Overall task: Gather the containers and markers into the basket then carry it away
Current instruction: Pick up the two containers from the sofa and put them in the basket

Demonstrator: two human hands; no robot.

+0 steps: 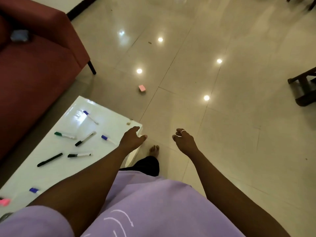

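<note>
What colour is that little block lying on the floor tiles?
The little block is pink; the head view shows it best.

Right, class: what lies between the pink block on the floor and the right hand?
Head view: only bare floor tile, crossed by grout lines, between the pink block and the right hand.

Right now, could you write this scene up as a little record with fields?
left hand: empty, fingers loosely curled, over the table corner
right hand: empty, loosely curled, over the floor
markers: at least seven, scattered on the table
basket: not in view
pink block: on the floor beyond the table
sofa: red, left of the table
</note>
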